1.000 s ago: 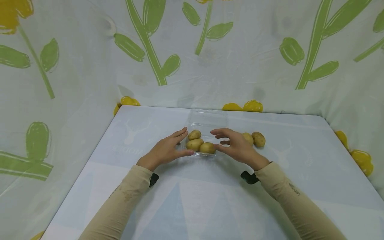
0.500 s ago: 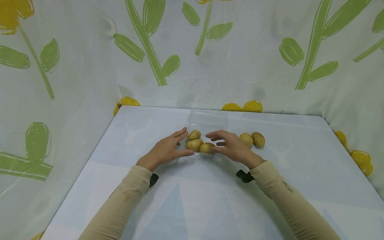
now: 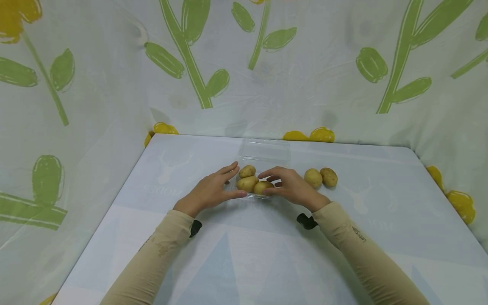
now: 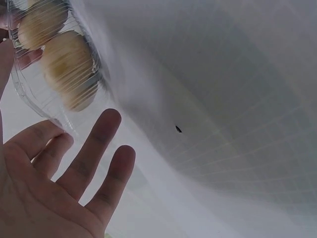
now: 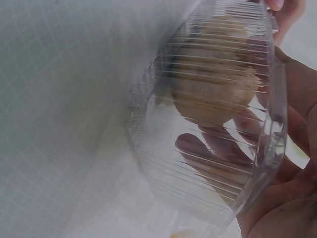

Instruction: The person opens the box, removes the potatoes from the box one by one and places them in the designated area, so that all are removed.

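Potatoes in tub (clear), left grip beside

The person wears a long-sleeved tan top. The left sleeve has a soft brown patch, like a smudge, with a thin dark mark beside it. The right sleeve has a small dark mark that looks like writing, but it is too tiny to read. Both sleeves have little wrinkles and finish in plain tan cuffs at the wrists. By the left cuff sits a small black wrist camera. By the right cuff is another black camera, with a stubby, rounded shape. The left hand and right hand are bare, and creases run across the left palm.
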The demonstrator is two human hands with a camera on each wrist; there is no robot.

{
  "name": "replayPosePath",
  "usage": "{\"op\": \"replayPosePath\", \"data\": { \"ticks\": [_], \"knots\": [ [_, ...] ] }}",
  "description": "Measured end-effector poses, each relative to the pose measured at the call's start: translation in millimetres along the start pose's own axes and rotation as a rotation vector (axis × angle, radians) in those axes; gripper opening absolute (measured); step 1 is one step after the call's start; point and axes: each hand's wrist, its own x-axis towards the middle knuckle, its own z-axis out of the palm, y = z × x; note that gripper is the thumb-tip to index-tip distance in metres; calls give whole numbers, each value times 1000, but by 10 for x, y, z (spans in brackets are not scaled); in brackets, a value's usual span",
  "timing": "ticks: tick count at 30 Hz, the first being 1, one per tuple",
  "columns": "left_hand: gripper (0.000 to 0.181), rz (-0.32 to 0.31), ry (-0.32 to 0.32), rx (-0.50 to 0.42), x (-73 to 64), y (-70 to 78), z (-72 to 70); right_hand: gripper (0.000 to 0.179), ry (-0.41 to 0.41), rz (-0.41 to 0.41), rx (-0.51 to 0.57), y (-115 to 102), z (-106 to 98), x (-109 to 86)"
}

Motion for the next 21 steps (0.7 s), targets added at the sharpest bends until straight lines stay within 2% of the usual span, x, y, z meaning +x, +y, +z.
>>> {"op": "replayPosePath", "data": {
  "ticks": [12,21],
  "knots": [
    [98,14,4,9,-4,6,1,41,-37,19,-54,17,19,19],
    [98,2,1,-1,-5,1,10,37,-60,-2,-146,6,40,28]
  ]
}}
